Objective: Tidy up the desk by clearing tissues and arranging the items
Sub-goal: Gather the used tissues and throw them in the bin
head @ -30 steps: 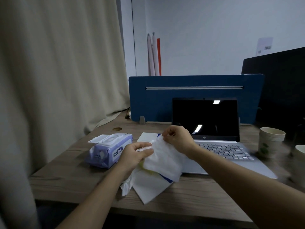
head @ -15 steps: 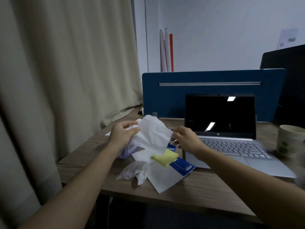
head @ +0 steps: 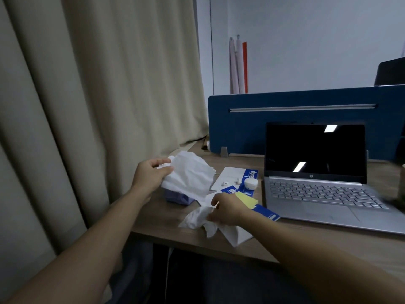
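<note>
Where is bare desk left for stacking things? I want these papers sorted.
Free: the desk front strip between the right hand and the laptop, and the back patch between curtain, blue divider and white booklet. Crowded: around the crumpled tissue and papers.

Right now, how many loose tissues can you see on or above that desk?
2: a flat tissue held up by the left hand, and a crumpled tissue under the right hand. Others may be hidden.
</note>
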### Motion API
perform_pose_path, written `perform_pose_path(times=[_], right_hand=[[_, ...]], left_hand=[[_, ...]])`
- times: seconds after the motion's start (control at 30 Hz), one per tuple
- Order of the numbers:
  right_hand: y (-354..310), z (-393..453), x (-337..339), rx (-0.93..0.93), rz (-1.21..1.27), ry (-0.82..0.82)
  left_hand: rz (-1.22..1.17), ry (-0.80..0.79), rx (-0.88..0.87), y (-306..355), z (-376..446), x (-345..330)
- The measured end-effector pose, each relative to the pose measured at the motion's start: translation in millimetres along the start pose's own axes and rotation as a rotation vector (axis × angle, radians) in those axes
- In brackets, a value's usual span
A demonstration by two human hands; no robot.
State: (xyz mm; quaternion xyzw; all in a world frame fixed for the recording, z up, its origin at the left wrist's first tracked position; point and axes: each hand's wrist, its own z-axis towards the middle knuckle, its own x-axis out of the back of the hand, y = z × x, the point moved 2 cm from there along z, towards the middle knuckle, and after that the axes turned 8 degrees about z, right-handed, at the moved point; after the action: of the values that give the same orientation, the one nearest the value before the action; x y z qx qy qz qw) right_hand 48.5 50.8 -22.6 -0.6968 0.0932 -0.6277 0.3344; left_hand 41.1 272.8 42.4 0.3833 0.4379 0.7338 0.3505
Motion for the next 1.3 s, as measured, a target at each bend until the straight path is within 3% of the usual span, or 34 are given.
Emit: perform_pose_path(times=[0.1, 0.2, 0.3, 0.47, 0.63, 0.73, 0.97, 1.3], right_hand=[[-1.8, 2.3, -1.4, 0.005, 0.041, 0.003], [9.2, -1.2, 13.6, -0.006, 0.24, 0.01], [26.6, -10.9, 40.7, -0.015, 0.425, 0.016], [61.5, -44.6, 102.5, -0.013, 0.531, 0.123], [89.6, -90.4, 145.6, 0.055, 0.779, -0.067], [91.6, -102.9, 154.2, 0.118, 0.865, 0.047], [95.6, -108.1, 157.4, 0.138, 0.645, 0.513], [127.4, -111.1, 145.5, 0.04, 0.435, 0.644]], left_hand=[[0.009, -0.006, 0.004, -3.4, -2.5, 5.3], [0.019, -0.029, -0.005, -4.6, -5.0, 2.0], [0.004, -0.053, -0.016, -4.6, -7.6, -9.3], [-0.024, -0.11, -0.044, 3.5, -14.5, -47.5], [-0.036, -0.206, -0.074, 17.1, -30.1, -95.0], [-0.032, -0.288, -0.075, 24.2, -43.3, -125.6], [-0.108, -0.458, -0.039, 39.0, -86.8, -181.3], [-0.26, -0.516, 0.097, 20.0, -100.2, -215.4]])
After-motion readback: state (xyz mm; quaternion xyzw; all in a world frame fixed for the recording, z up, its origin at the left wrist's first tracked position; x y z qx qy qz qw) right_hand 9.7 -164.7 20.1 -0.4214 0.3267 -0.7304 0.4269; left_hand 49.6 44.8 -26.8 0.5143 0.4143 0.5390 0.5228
